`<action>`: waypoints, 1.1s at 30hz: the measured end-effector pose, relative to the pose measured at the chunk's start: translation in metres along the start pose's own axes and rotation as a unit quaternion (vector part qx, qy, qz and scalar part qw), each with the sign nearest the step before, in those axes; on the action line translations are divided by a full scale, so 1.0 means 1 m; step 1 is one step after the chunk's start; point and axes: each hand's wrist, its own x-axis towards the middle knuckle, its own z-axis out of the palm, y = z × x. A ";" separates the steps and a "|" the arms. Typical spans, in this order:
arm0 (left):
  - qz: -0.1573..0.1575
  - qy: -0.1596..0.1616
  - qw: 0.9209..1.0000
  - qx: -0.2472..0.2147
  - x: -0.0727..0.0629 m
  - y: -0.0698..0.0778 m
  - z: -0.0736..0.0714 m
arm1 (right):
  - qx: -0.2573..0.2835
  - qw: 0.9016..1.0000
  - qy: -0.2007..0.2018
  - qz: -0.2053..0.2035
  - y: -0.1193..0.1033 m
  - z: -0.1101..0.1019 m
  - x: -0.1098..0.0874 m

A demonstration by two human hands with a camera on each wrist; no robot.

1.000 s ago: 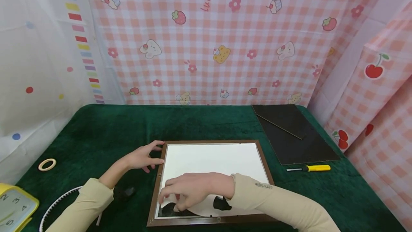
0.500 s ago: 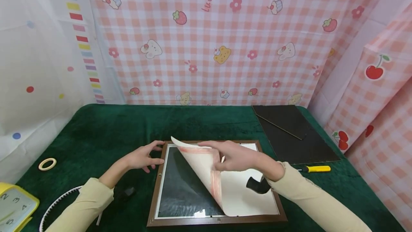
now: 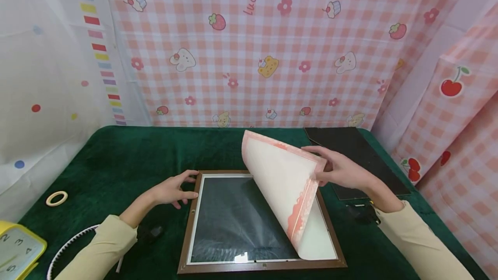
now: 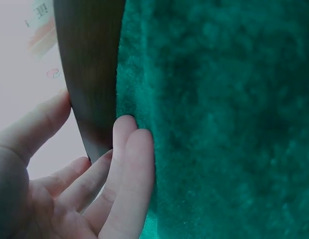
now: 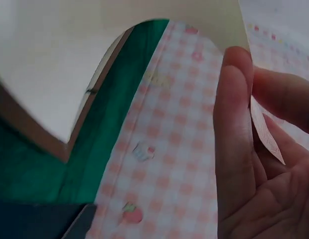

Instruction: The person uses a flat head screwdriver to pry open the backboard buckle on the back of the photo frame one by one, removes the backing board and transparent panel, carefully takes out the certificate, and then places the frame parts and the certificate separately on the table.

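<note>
A brown picture frame (image 3: pixel 225 267) lies on the green cloth, with a clear, reflective pane (image 3: pixel 229 219) showing in its left part. My left hand (image 3: pixel 169 189) touches the frame's left side with spread, fairly straight fingers; the left wrist view shows its thumb against the brown edge (image 4: pixel 92 69). Between thumb and fingers, my right hand (image 3: pixel 342 170) pinches a white paper sheet (image 3: pixel 280 163) with a pink patterned border. The sheet curls up and over to the right, while its right part still lies in the frame. In the right wrist view the pinched paper edge (image 5: pixel 264 132) passes between the fingers.
A black board (image 3: pixel 362 163) lies at the back right, partly behind the right hand. On the left are a pale ring (image 3: pixel 56 198), a yellow clock (image 3: pixel 19 249) and a black-and-white curved band (image 3: pixel 68 245). A pink checked curtain (image 3: pixel 249 46) hangs behind the table.
My right hand has moved from the frame's lower left to its upper right, peeling the paper sheet up and baring the pane. The left hand has stayed at the frame's left side.
</note>
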 end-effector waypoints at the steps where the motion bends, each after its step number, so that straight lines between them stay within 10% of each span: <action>1: 0.000 -0.001 1.000 -0.001 0.000 0.001 0.000 | 0.009 1.000 0.008 0.007 0.005 -0.003 -0.004; 17: -0.013 0.007 1.000 0.011 0.004 -0.005 0.000 | 0.136 0.979 0.097 0.116 0.098 -0.056 -0.092; 27: -0.017 0.014 0.999 0.027 0.003 -0.003 0.002 | 0.150 0.968 0.146 0.141 0.119 -0.080 -0.138; 33: -0.015 0.012 0.999 0.034 0.004 -0.004 0.003 | 0.245 0.942 0.188 0.134 0.124 -0.085 -0.149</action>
